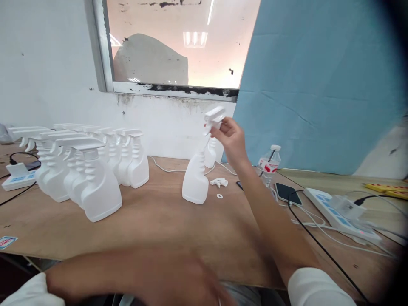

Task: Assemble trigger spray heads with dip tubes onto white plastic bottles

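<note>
My right hand (230, 140) is raised over the wooden table (159, 225), its fingers pinched on a white trigger sprayer head (214, 118) whose tube runs down toward a white spray bottle (195, 180) standing on the table. My left hand (178, 280) is low at the near table edge and smeared by motion; its fingers do not show clearly. A loose white sprayer part (219, 182) and a small white ring (219, 196) lie just right of the bottle. Another white bottle (210, 153) stands behind my right hand.
Several assembled white spray bottles (92, 170) stand grouped at the left. A power strip (17, 176) lies at far left. On the right are a water bottle (268, 165), a phone (287, 192), a second power strip (338, 214) with cables, and a yellow object (385, 187).
</note>
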Motion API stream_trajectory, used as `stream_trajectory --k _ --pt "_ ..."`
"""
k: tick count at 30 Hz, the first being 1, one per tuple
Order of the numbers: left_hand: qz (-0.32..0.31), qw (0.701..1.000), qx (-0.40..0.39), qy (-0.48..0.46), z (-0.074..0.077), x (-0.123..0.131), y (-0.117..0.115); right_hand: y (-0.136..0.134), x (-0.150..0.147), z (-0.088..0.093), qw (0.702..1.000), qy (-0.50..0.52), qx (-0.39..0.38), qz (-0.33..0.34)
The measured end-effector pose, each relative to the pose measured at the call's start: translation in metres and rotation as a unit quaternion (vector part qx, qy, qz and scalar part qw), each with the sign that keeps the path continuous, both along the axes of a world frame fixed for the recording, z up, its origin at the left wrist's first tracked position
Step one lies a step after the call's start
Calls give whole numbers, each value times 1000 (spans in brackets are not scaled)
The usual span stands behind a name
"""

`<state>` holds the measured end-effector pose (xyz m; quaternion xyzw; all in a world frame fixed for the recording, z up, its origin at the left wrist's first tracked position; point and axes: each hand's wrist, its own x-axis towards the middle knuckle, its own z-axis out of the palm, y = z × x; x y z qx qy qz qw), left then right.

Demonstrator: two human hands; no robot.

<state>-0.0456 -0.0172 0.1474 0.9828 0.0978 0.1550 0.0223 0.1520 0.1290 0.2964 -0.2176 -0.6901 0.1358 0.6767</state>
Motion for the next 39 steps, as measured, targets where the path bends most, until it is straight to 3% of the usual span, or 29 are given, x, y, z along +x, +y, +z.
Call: stream_trajectory --k 3,7,11,13,20,23,28,39 --pt "44 997 -19 -58 49 -9 46 16 -2 -21 994 31 -94 36" --pt "178 960 -39 -212 105 -11 123 27 -5 -38 977 54 -198 56" --pt "218 888 -71 -398 136 -3 159 27 -9 -48 960 49 -256 106" --pt "212 881 -77 -416 144 4 162 27 -13 -51 953 60 -260 144" --pt "223 893 -122 -372 146 14 175 30 -27 -64 930 112 -247 247" --pt "191 896 -172 -363 143 7 182 29 -30 -69 923 116 -241 277" --pt "135 906 -191 -351 142 -2 181 33 -29 -76 907 121 -253 315" --pt "132 910 -164 -359 141 -2 178 34 -29 -80 916 116 -254 289"
